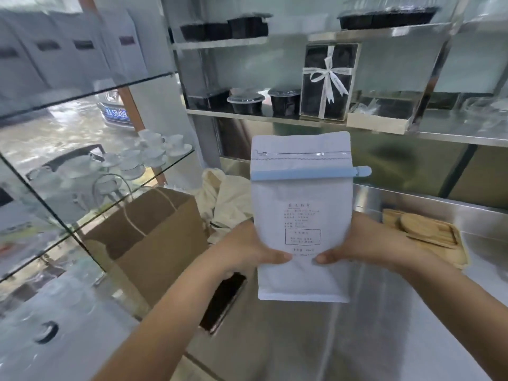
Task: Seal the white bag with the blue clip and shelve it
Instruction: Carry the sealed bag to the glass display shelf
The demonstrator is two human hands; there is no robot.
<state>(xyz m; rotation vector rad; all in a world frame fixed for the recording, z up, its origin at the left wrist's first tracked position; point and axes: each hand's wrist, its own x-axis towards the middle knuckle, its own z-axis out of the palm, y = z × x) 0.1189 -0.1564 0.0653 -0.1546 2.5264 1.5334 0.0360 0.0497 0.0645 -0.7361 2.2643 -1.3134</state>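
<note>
I hold the white bag upright in front of me, above the steel counter. The blue clip is clamped straight across the bag just below its zipper strip, its end sticking out to the right. My left hand grips the bag's lower left side and my right hand grips its lower right side, thumbs on the printed label. The steel shelf runs behind and above the bag.
On the shelf stand black lidded containers and a black gift box with a white ribbon. A brown paper bag and cloth sit left, a phone lies on the counter, wooden trays right. Glass shelves with cups stand at the left.
</note>
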